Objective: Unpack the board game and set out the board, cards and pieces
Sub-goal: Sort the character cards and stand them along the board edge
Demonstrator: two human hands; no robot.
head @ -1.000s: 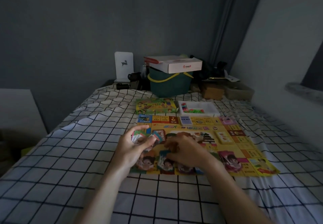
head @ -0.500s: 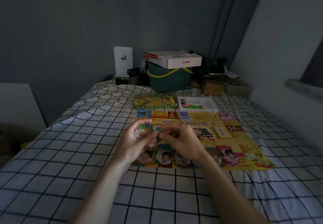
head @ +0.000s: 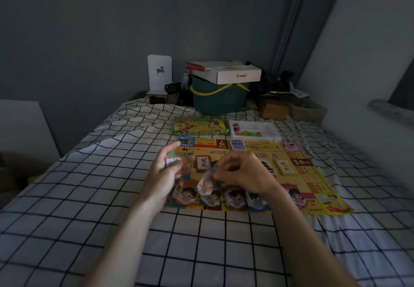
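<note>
On a checked bedsheet [head: 94, 197], I deal character cards onto the yellow game board [head: 313, 188]. My left hand [head: 163, 174] is curled round the remaining stack of cards [head: 173, 160], thumb and fingers wrapped about it, held over the board's near-left corner. My right hand [head: 244, 174] pinches a single card [head: 207, 182] by its upper edge, fingers bent close together; the card hangs tilted, its long axis running roughly from twelve to six o'clock, face toward me.

The card sits at about nine o'clock from my right palm, just beside the left hand and above the row of laid cards [head: 235, 198] along the board's near edge. That row runs from nine to three o'clock. The right hand, already holding the card, is the nearer one to any free place in the row, which from here seems to lie at about six o'clock of the card (though my own wrist hides part of the row, so I cannot tell which places are taken).

Further off, at twelve o'clock, the game box [head: 199, 126] and the white tray of coloured pieces [head: 255, 131] rest just beyond the board's far edge. Two small decks, one blue [head: 238, 145] and one yellow [head: 284, 167], already lie on the board.
</note>
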